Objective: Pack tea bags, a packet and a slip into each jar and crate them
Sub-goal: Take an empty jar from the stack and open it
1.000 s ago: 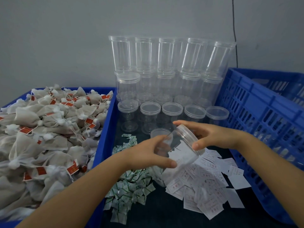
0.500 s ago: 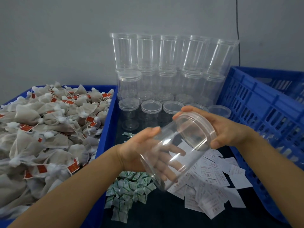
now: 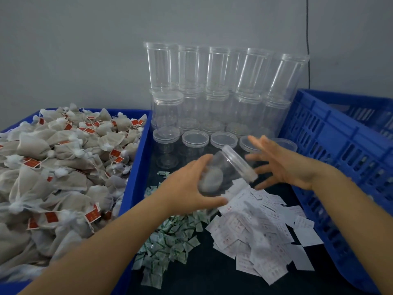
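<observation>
Early stage: left hand grips one lidded jar, right hand spread beside it; crate apparently unfilled, many jars empty.

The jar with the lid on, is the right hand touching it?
Apart. In the head view the right hand is spread open beside the jar, and dark gaps show between its fingers and the lid. The left hand grips the jar.
</observation>
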A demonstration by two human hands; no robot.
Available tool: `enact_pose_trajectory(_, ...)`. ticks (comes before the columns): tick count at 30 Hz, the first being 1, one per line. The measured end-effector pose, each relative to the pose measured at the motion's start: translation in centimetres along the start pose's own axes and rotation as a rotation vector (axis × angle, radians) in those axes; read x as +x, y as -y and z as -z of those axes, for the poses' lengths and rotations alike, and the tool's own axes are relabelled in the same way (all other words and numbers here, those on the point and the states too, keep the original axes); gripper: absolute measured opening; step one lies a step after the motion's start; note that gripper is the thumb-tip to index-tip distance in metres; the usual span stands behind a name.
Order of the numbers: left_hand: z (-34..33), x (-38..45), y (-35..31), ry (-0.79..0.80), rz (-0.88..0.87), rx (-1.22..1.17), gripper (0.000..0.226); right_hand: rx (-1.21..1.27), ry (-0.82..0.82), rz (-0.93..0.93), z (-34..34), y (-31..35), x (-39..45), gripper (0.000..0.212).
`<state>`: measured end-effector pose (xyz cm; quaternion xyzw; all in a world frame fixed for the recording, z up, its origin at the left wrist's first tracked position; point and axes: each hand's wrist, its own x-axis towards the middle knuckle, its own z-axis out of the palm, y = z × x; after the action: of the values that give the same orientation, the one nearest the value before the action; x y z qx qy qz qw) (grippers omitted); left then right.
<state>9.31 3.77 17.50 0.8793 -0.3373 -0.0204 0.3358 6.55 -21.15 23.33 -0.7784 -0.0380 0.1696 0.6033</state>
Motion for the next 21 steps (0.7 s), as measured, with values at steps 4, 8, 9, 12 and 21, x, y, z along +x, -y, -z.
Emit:
enact_pose_trajectory(4, -1.2, 0.2, 0.6, -0.131, -0.152, 0.564, 0.105, -0.120, -0.033, -0.137, -1.4, -1.4, 0.5, 0.093)
enact_pose_trajectory(8, -1.7, 0.1, 0.7, -0.146, -0.165, 0.603, 0.105, -0.247, -0.020, -0.098, -2.3, -2.5, 1.1, 0.070)
enact_pose_trajectory(9, -1.7, 0.1, 0.7, -0.141, -0.147, 0.575, 0.105, -0.252, -0.030, -0.077, -2.4, -2.5, 1.1, 0.066)
enact_pose_trajectory(12, -1.5, 0.0, 0.6, -0.060, -0.077, 0.404, 0.105, -0.307, -0.025, -0.004, -2.1, -2.5, 0.9, 0.070)
enact_pose_trajectory(21, -0.7, -0.1, -0.1, 0.288, 0.106, -0.339, 0.099, -0.251, 0.073, 0.191, 1.1, -2.2, -0.3, 0.063)
